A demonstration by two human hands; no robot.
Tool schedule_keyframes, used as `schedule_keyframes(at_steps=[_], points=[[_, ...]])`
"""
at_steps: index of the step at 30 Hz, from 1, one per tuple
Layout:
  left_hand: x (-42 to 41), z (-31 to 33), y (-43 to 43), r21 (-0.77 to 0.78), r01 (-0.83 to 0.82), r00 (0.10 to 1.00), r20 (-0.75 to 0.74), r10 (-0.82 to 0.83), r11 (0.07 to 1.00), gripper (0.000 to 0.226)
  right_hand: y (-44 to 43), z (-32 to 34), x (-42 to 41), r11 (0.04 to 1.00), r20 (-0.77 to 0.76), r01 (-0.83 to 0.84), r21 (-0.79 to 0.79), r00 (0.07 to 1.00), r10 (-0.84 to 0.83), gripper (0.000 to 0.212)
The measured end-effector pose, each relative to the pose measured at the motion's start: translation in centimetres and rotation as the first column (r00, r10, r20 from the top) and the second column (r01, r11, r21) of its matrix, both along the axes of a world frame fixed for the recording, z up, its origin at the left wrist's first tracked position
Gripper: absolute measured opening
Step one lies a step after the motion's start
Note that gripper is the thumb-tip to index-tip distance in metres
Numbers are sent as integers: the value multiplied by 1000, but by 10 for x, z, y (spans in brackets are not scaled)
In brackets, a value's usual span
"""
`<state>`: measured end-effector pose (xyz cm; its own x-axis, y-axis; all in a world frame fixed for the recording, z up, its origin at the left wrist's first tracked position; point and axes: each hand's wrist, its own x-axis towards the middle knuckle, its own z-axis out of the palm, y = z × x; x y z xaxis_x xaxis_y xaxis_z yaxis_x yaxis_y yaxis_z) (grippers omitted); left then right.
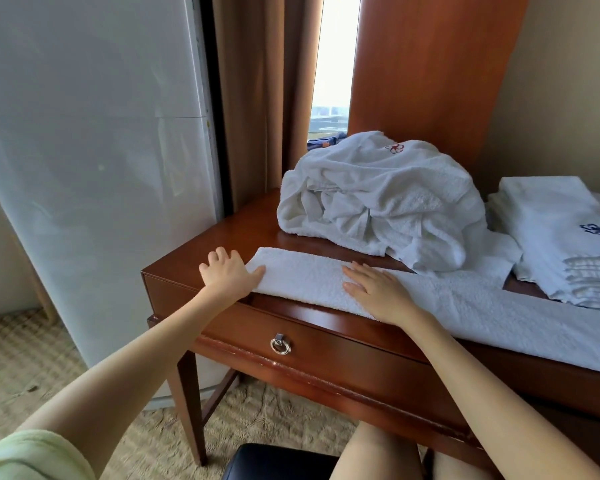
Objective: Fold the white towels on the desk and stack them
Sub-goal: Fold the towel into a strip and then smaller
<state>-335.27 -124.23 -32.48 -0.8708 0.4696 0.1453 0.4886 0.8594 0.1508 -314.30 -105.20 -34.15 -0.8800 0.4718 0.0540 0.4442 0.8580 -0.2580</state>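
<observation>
Long towel strip (430,299) lies along the desk (194,268) near edge, long axis left-right. Left hand (229,273) at its left end, fingers spread, thumb on the towel; right hand (378,292) flat on it mid-left. Left hand nearer the end to fold rightward.

One desk (257,216) is standing, carrying one drawer (343,344) with one ring handle (280,344). One long towel (465,306) is lying on it, one crumpled white heap (378,202) showing one red emblem (394,148), and one folded pile (561,237), layers uncountable, showing one blue emblem (598,229). Two hands are showing: one left hand (227,273), one right hand (378,294). One stool (278,460) is standing below.
</observation>
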Motion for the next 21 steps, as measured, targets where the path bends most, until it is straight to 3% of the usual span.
schedule_keyframes(at_steps=[5,8,11,14,16,18,21], points=[[-3,26,-3,12,31,963,267,-33,999,65,-5,1,1,999,-113,21,-45,993,-26,51],[4,39,5,311,17,889,431,-157,950,40,-9,5,8,981,-289,3,-193,955,-60,45],[18,49,16,661,-18,812,447,-374,751,45,-12,15,11,883,-419,-71,-464,896,-148,38],[52,66,34,848,62,827,252,-502,527,54,-13,35,15,688,-509,-160,-708,792,-339,40],[89,78,51,875,202,819,95,-566,439,55,-15,53,22,439,-448,-241,-866,765,-463,51],[133,85,69,846,367,761,-34,-647,387,54,-12,70,36,217,-379,-311,-926,764,-523,64],[194,76,96,726,568,685,-155,-712,389,46,6,87,69,37,-368,-437,-899,707,-604,60]])
